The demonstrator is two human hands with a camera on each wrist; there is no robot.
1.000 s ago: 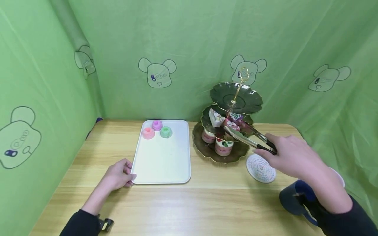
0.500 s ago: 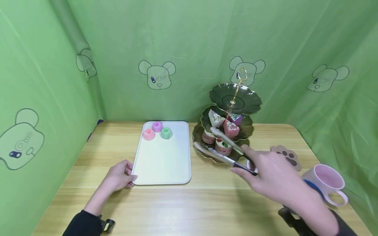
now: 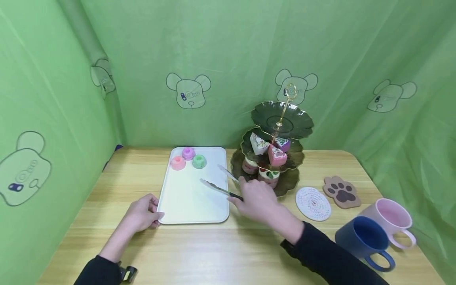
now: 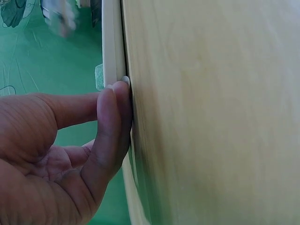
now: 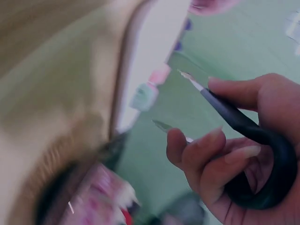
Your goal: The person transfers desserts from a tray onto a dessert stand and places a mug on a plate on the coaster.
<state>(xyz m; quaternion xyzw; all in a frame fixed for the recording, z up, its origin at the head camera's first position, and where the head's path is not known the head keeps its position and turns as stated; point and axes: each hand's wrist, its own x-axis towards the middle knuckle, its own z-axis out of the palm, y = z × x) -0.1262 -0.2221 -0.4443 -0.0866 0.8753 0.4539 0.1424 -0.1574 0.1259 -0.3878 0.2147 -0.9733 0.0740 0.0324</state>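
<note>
My left hand pinches the left front corner of a white tray, thumb on top; the left wrist view shows thumb and fingers on the rim. On the tray's far left lie pink, purple and green ring-shaped sweets. My right hand grips tongs by the black handle. Their metal arms are spread, with nothing between them, above the tray's right side. Behind that hand stands a three-tier dessert stand, with white, pink and purple cake slices on its middle tier.
Strawberry dessert cups sit on the stand's lowest tier, partly hidden by my hand. To the right lie a round white coaster and a brown paw coaster. A blue mug and a pink mug stand near the right edge.
My right hand has moved the tongs from the stand's middle tier leftward and down over the tray. The pink and purple slices stay on the stand. The left hand keeps its place.
</note>
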